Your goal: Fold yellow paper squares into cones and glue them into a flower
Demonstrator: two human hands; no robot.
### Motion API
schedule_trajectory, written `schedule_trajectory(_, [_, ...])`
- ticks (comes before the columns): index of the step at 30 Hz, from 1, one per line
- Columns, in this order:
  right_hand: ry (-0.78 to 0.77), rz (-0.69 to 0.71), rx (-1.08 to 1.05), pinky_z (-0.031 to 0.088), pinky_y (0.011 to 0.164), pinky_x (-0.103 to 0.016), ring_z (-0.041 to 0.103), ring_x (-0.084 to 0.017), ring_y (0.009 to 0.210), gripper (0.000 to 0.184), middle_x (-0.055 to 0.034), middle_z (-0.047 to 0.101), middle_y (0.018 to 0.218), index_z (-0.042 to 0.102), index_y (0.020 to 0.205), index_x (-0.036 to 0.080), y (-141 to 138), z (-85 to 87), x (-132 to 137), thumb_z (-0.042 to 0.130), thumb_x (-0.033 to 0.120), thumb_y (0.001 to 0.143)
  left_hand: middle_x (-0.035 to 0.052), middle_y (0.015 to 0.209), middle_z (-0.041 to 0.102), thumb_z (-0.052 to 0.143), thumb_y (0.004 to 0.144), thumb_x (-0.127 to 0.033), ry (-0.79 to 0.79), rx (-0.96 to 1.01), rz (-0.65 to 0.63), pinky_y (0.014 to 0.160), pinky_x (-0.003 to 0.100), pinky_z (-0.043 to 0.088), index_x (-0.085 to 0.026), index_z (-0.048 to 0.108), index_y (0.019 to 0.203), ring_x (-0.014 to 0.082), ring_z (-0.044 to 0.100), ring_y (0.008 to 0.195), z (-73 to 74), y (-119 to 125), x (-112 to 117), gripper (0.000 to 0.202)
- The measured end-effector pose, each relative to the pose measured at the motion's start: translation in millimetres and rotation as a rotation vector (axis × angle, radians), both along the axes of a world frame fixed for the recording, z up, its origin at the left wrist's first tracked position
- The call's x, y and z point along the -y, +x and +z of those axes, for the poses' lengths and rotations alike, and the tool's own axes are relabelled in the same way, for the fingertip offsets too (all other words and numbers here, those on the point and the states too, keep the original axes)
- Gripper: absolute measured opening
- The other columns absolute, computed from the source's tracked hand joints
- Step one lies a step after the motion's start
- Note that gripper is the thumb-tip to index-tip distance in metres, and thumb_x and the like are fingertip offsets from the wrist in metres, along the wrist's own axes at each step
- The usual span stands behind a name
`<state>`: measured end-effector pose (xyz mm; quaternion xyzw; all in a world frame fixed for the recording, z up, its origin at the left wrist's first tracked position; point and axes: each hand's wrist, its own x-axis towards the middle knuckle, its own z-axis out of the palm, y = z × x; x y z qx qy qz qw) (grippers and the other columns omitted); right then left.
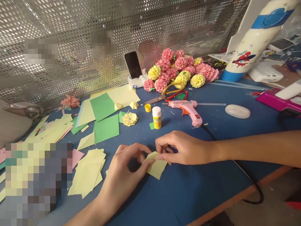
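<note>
A small piece of pale yellow paper (156, 167) lies on the blue table (192, 194) and both hands pinch it. My left hand (124, 174) grips its left edge between thumb and fingers. My right hand (182, 147) presses its top edge with closed fingertips. Behind them stand an uncapped glue stick (156, 117) and its yellow cap (148, 108). A folded yellow paper rosette (130, 119) lies further left.
A pink glue gun (188, 110) with its black cord, scissors (164, 95), a heap of pink and yellow paper flowers (181, 70), a propped phone (133, 65), green and yellow sheets (103, 106), cut yellow squares (88, 172). Perforated metal screen behind. Table edge at lower right.
</note>
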<state>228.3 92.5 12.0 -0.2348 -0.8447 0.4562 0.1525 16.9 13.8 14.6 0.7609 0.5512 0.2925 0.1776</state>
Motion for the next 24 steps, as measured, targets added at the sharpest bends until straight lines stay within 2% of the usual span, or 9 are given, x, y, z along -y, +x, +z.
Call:
schedule_trajectory(4, [0.280,0.018,0.025,0.036,0.061,-0.023,0.050,-0.010,0.064,0.015,0.0031,0.057,0.068,0.057,0.075,0.016,1,-1.2,2,0.061,0.019,0.089,-0.0047,0.067,0.064,0.063,0.088,-0.020,0.058,-0.076,-0.029,0.067,0.031,0.049,-0.026,0.064,0.095,0.0171,0.061,0.069,-2.7,-1,2,0.009])
schedule_trajectory(7, [0.481,0.084,-0.029,0.041,0.068,-0.024,0.056,-0.013,0.079,0.007,-0.0003,0.063,0.082,0.062,0.086,0.016,4,-4.0,0,0.060,0.018,0.093,-0.0038,0.075,0.067,0.063,0.090,-0.020,0.088,-0.119,-0.080,0.073,0.033,0.046,-0.024,0.063,0.095,0.0164,0.061,0.072,-2.5,-4,3,0.007])
schedule_trajectory(10, [0.729,0.160,-0.112,0.044,0.071,-0.026,0.061,-0.014,0.088,0.017,-0.0029,0.070,0.100,0.066,0.102,0.016,9,-6.3,-2,0.050,0.018,0.100,-0.0027,0.084,0.070,0.058,0.094,-0.016,0.140,-0.112,-0.168,0.078,0.032,0.043,-0.023,0.065,0.091,0.0152,0.063,0.080,-4.9,-10,6,0.010])
schedule_trajectory(13, [0.938,0.242,-0.190,0.047,0.070,-0.028,0.064,-0.015,0.096,0.027,-0.0017,0.074,0.107,0.069,0.107,0.015,13,-6.4,-4,0.043,0.015,0.103,0.0008,0.101,0.074,0.044,0.102,-0.015,0.324,-0.185,-0.321,0.092,0.034,0.040,-0.019,0.069,0.100,0.0162,0.065,0.094,-12.0,-16,10,0.025])
schedule_trajectory(15, [0.994,0.270,-0.209,0.049,0.069,-0.029,0.066,-0.015,0.098,0.029,-0.0015,0.075,0.107,0.071,0.104,0.015,14,-5.4,-4,0.042,0.015,0.103,0.0034,0.105,0.076,0.038,0.104,-0.014,0.509,-0.263,-0.377,0.102,0.037,0.036,-0.015,0.070,0.103,0.0181,0.066,0.100,-16.9,-19,13,0.032])
schedule_trajectory(17, [0.991,0.280,-0.203,0.051,0.067,-0.029,0.067,-0.014,0.096,0.032,-0.0017,0.076,0.106,0.072,0.102,0.014,14,-4.1,-3,0.040,0.015,0.103,0.0031,0.104,0.077,0.039,0.103,-0.011,0.624,-0.325,-0.377,0.108,0.038,0.034,-0.014,0.071,0.098,0.0182,0.067,0.101,-19.1,-21,16,0.032])
schedule_trajectory(19, [0.965,0.300,-0.196,0.052,0.067,-0.029,0.068,-0.014,0.096,0.034,-0.0021,0.075,0.108,0.073,0.102,0.013,14,-2.9,-2,0.039,0.014,0.103,0.0008,0.104,0.077,0.041,0.102,-0.010,0.633,-0.382,-0.383,0.112,0.038,0.032,-0.014,0.071,0.096,0.0169,0.068,0.100,-17.8,-22,19,0.031])
schedule_trajectory(24, [0.909,0.344,-0.192,0.055,0.068,-0.029,0.068,-0.015,0.097,0.033,-0.0033,0.075,0.111,0.074,0.098,0.011,13,-2.2,-1,0.041,0.014,0.101,-0.0058,0.109,0.076,0.045,0.103,-0.011,0.530,-0.531,-0.441,0.122,0.038,0.019,-0.020,0.073,0.106,0.0133,0.068,0.102,-10.5,-26,20,0.029])
